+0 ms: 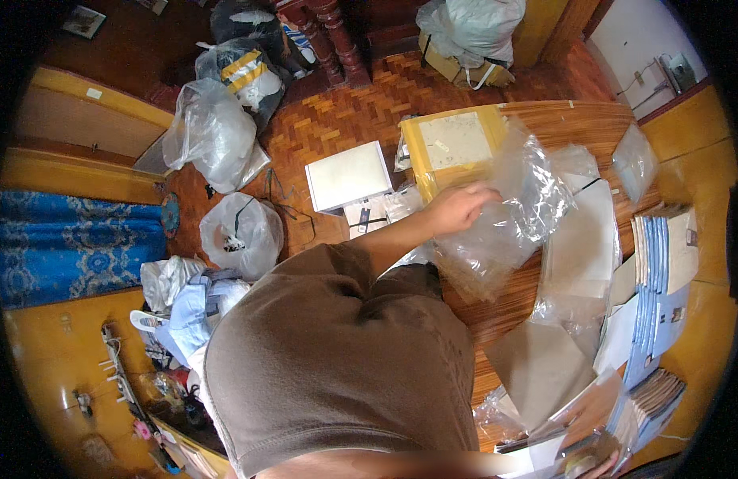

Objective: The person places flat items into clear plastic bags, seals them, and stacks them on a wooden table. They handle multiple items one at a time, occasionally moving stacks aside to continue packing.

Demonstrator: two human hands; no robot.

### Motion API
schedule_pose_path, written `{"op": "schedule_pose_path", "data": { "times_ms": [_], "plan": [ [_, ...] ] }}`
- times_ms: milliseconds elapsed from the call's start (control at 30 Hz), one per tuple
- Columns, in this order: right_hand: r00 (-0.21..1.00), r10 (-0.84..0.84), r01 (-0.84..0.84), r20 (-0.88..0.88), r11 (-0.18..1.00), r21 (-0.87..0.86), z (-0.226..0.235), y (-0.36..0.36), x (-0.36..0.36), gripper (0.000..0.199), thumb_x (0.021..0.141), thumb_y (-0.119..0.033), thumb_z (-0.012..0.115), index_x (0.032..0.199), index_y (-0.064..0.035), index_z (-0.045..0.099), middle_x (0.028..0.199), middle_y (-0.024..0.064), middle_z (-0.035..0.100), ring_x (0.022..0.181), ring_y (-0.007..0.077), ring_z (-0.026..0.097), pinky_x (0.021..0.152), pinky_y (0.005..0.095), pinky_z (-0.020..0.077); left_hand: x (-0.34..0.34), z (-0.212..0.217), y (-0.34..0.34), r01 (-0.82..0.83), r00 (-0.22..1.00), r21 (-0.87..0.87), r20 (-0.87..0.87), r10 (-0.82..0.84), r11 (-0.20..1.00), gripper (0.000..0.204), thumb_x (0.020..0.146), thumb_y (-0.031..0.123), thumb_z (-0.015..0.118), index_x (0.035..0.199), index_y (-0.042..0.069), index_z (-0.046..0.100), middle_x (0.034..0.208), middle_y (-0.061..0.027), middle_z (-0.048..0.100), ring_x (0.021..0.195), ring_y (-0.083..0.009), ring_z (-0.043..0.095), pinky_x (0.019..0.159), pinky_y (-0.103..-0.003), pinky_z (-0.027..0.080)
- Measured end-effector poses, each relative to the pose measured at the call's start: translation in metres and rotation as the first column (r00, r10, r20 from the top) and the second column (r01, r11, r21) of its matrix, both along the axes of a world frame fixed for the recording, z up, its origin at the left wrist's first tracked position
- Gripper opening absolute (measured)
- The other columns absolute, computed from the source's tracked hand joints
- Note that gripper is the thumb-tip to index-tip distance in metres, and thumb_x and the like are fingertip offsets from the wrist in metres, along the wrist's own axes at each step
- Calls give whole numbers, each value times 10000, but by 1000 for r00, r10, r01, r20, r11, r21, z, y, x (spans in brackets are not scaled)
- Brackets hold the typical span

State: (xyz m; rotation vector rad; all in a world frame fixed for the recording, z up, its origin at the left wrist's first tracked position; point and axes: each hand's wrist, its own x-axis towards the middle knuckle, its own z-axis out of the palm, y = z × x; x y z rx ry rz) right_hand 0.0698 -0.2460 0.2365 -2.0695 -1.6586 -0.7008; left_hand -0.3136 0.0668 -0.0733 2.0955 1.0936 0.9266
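My left hand [458, 207] is closed on the edge of a clear bag [509, 211], which spreads just right of it over the table [513, 299]. My right hand [596, 465] barely shows; I cannot tell its grip. A yellow envelope [453, 144] lies just beyond my left hand.

The worktop [544, 120] was reddish-brown wood with straight grain. The clear plastic bag [505, 215] was colourless. The padded envelope [453, 144] was yellow with a pale panel. The booklets [660, 263] were light blue and white. The floor [345, 112] showed orange-brown herringbone parquet. The rug [74, 247] was blue, patterned with lighter medallions.
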Motion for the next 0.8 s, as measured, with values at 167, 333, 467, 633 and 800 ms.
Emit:
{"op": "schedule_pose_path", "data": {
  "times_ms": [167,333,467,633,800],
  "plan": [
    [708,458,-703,-538,536,-468,56,127,-75,393,846,-344,805,1049,-26,696,924,142,723,755,258,695,694,347,560,-1,41,-13,120,982,161,-162,-94,980,492,809,2,583,1268,170,639,1153,-72,621,1107,-298,619,859,-445,560],
    [538,377,-834,-754,109,-541,-33,254,-133,538,633,-83,926,1063,-3,612,770,71,604,649,122,515,573,303,468,-5,61,-24,188,981,51,-60,-184,981,487,842,63,611,1315,177,647,1272,-90,619,1107,-322,631,916,-434,543],
    [547,649,-829,-528,333,-449,-126,315,-160,304,833,-178,749,1075,-31,637,908,156,703,814,364,690,742,439,550,-5,31,-23,290,919,21,272,-285,957,375,1007,291,566,1317,96,643,1369,-123,605,1222,-305,603,949,-411,539],
    [583,731,-811,-354,497,-309,-211,350,-156,418,826,-226,776,1171,-20,660,1112,203,704,1022,359,686,866,446,543,3,-5,-8,689,486,-474,863,135,548,735,1015,657,412,1341,32,621,1389,-84,597,1300,-241,528,1126,-405,396],
    [625,749,-750,-218,654,100,-246,331,-161,613,751,-204,790,1303,-22,594,1244,169,638,1159,363,604,1006,477,477,-16,-29,31,275,921,-734,386,48,621,288,914,114,707,1195,50,716,1059,-36,738,940,-130,664,814,-269,529]
  ]
}}
